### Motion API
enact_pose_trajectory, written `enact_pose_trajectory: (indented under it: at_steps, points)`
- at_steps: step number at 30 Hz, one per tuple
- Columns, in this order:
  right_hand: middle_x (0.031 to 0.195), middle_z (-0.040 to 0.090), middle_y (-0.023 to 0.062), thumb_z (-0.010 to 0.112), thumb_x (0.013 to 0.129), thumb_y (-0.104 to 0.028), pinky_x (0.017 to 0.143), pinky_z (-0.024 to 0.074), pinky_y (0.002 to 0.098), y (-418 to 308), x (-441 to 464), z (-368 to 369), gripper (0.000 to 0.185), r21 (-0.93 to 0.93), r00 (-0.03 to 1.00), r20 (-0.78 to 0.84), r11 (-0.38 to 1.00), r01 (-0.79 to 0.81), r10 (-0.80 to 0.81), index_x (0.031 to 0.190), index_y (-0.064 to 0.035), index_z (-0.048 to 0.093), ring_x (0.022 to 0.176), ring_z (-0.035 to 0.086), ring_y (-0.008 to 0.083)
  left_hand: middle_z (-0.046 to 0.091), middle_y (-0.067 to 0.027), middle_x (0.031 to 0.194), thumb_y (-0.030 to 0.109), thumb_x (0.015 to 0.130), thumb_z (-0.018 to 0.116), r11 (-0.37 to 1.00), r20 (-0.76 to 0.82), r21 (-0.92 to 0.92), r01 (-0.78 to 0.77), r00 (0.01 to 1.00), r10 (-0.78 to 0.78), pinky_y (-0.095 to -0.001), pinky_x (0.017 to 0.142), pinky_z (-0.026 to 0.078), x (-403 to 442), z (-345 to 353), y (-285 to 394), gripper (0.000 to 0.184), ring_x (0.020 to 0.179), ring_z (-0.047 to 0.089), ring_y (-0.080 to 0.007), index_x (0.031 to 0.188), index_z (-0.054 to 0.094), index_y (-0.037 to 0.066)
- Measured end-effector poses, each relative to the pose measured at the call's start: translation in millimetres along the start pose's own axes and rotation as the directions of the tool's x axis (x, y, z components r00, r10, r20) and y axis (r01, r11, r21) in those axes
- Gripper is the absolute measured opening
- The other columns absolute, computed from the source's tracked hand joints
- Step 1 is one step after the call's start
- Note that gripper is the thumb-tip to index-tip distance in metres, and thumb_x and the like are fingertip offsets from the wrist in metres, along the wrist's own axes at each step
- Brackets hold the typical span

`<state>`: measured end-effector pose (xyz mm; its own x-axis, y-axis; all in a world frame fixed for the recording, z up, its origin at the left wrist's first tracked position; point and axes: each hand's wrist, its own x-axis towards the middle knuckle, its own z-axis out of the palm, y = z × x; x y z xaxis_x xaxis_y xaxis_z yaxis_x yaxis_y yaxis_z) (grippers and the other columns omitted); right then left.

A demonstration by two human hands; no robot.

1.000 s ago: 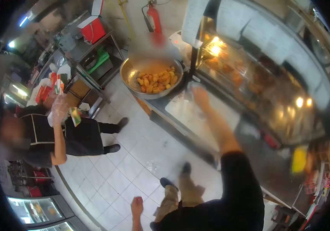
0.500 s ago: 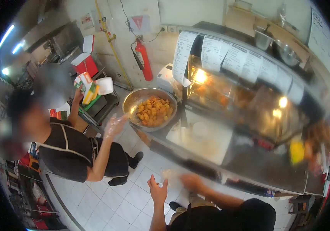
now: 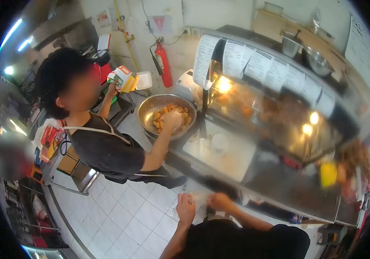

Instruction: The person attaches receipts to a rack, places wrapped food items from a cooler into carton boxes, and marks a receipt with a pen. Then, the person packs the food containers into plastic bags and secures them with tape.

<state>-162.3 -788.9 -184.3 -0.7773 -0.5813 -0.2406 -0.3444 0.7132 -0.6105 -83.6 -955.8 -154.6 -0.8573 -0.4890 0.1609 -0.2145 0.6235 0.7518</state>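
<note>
My left hand (image 3: 186, 208) is low in the head view, fingers curled and closed on a thin, crumpled piece of clear plastic (image 3: 172, 211). Close beside it to the right, my right hand (image 3: 219, 201) is also closed, slightly blurred, and the plastic stretches between the two hands. Whether this plastic is a glove or a bag I cannot tell. Both hands are in front of the counter edge, over the tiled floor. On the counter beyond them lies a white cutting board (image 3: 232, 162) with a white round container (image 3: 220, 142) on it.
A co-worker (image 3: 107, 144) stands at left, one plastic-gloved hand (image 3: 174, 121) in a steel bowl (image 3: 146, 114) of fried pieces, the other holding a printed food box (image 3: 127, 80). A lit glass display case (image 3: 267, 112) lines the counter. A fire extinguisher (image 3: 163, 64) hangs behind.
My left fingers have gone from spread to closed on the plastic, and my right hand has stayed close beside. The co-worker has stepped to the bowl and reached in, bringing the box nearer.
</note>
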Motion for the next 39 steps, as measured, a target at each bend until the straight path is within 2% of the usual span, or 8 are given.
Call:
enact_pose_trajectory:
  at_steps: [3,9,10,19,21,30,33,39]
  points:
    - [0.072,0.066,0.0177,0.059,0.087,-0.021,0.067,0.0519,0.0471,12.1,0.8,-9.9,0.019,0.450,0.998,-0.033,0.892,-0.035,0.055,0.089,-0.0043,0.069,0.068,0.065,0.0361,0.058,-0.0155,0.098,0.005,0.081,0.064,0.997,0.043,-0.045,-0.065,0.997,0.067,-0.0452,0.071,0.050,-4.6,16.2,8.3,0.019,0.088,0.060,-0.0381,0.099,0.059,0.006]
    - [0.090,0.065,0.0155,0.058,0.088,-0.011,0.074,0.0520,0.0388,-12.9,-4.0,-10.5,0.013,0.088,0.790,-0.539,0.913,0.399,-0.293,0.095,-0.0047,0.067,0.084,0.065,0.0319,0.059,-0.0159,0.095,0.005,0.082,0.064,0.988,0.112,-0.133,-0.073,0.990,0.088,-0.0437,0.070,0.050,-3.4,22.9,29.7,0.023,0.083,0.060,-0.0380,0.104,0.062,0.007]
    - [0.097,0.064,0.0156,0.059,0.087,-0.008,0.080,0.0515,0.0388,-6.9,-4.1,-10.9,0.013,0.436,0.956,-0.242,0.862,0.258,-0.164,0.098,-0.0041,0.065,0.094,0.063,0.0334,0.059,-0.0161,0.094,0.004,0.082,0.064,0.983,0.097,-0.155,-0.096,0.989,0.111,-0.0428,0.069,0.050,-1.5,23.4,30.3,0.021,0.081,0.060,-0.0373,0.103,0.063,0.006]
    - [0.115,0.064,0.0140,0.055,0.085,-0.002,0.085,0.0533,0.0400,-46.0,26.2,6.7,0.031,0.289,0.737,-0.080,0.692,0.662,-0.671,0.115,-0.0050,0.062,0.100,0.065,0.0332,0.059,-0.0133,0.081,0.002,0.080,0.068,0.983,0.019,-0.110,0.144,0.990,-0.143,-0.0382,0.064,0.048,-7.6,-40.7,13.4,0.017,0.071,0.060,-0.0303,0.097,0.070,0.003]
    - [0.119,0.061,0.0139,0.057,0.085,-0.007,0.084,0.0532,0.0416,-50.5,31.4,54.0,0.030,0.160,0.649,0.438,0.764,0.625,-0.622,0.115,-0.0058,0.061,0.101,0.063,0.0330,0.058,-0.0130,0.078,0.002,0.079,0.068,0.989,-0.075,-0.036,0.146,0.986,-0.149,-0.0385,0.064,0.047,-19.6,-67.7,0.8,0.019,0.070,0.059,-0.0304,0.098,0.072,0.001]
    - [0.116,0.060,0.0202,0.068,0.073,-0.011,0.087,0.0500,0.0432,-264.9,50.7,75.0,0.029,0.491,0.474,0.634,0.791,0.364,-0.611,0.099,0.0020,0.064,0.106,0.058,0.0346,0.059,-0.0146,0.079,0.001,0.083,0.063,0.984,-0.105,0.073,0.159,0.983,-0.151,-0.0367,0.061,0.048,-53.2,-182.7,-125.0,0.022,0.068,0.060,-0.0277,0.104,0.070,0.000]
    - [0.131,0.054,0.0171,0.053,0.097,-0.024,0.105,0.0374,0.0412,-280.5,81.2,217.1,0.038,0.561,0.437,0.520,0.679,0.473,-0.734,0.127,-0.0009,0.054,0.125,0.048,0.0291,0.059,-0.0121,0.079,0.000,0.085,0.060,0.983,-0.246,-0.014,0.184,0.952,-0.182,-0.0334,0.057,0.049,-62.1,-258.0,-142.4,0.024,0.068,0.060,-0.0228,0.108,0.066,-0.001]
    - [0.152,0.033,0.0213,0.055,0.098,-0.030,0.118,0.0215,0.0417,-387.7,123.5,318.4,0.065,0.480,0.838,0.164,0.785,0.392,-0.520,0.147,0.0027,0.028,0.141,0.031,0.0328,0.056,-0.0127,0.089,0.003,0.085,0.066,0.920,-0.304,-0.184,0.347,0.870,-0.389,-0.0304,0.056,0.048,-87.2,-333.1,-263.5,0.021,0.067,0.058,-0.0194,0.102,0.054,-0.002]
